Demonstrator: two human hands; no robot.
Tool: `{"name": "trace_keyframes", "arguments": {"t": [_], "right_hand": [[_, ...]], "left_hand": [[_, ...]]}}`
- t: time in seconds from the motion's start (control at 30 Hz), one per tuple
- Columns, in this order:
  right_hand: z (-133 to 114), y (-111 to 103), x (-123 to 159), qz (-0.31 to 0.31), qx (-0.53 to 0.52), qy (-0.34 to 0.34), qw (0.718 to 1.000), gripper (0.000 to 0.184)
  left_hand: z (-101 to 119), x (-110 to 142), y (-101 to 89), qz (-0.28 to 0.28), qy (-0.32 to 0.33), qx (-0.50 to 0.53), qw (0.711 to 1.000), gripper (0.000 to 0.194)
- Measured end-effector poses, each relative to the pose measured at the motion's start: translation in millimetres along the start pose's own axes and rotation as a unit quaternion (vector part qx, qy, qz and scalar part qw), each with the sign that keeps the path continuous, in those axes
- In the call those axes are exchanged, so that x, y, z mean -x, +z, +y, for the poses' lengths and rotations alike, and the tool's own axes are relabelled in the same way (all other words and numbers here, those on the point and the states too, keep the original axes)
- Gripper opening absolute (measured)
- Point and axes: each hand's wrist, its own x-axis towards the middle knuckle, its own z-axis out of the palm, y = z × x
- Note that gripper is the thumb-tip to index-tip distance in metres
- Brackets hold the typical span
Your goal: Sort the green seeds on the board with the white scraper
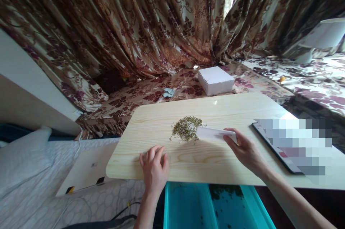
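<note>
A loose pile of small green beans mixed with white grains [187, 128] lies on the pale wooden table [151, 117]. My right hand [244, 148] grips one end of a long white scoop-like tool [211, 133], thumb below and fingers above. The tool's far end touches the right side of the pile. My left hand [155, 164] rests on the table's near side, below and left of the pile, fingers bent and apart, holding nothing. Under the table's near edge is a teal two-part bin [166, 207]; dark green bits lie in its right compartment and a few specks in the left.
A dark-edged tablet [275, 150], its screen blurred out, lies on the table's right. Beyond the table, a white box [216, 79] and a small pale cloth [168, 92] sit on a flower-patterned cover. A white lamp [325, 35] stands far right. A white board [86, 169] lies lower left.
</note>
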Motion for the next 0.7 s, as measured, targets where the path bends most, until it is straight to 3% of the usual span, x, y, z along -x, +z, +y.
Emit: {"name": "trace_keyframes", "arguments": {"t": [0.27,0.7], "right_hand": [[-13,-6,2,-0.03,0.025,-0.022,0.999,0.023],[-20,-7,2,-0.04,0.008,0.006,0.999,0.019]], "left_hand": [[0,0,-1.2,-0.004,0.001,0.003,1.0,0.025],[1,0,-2.4,-0.011,-0.001,0.006,1.0,0.026]]}}
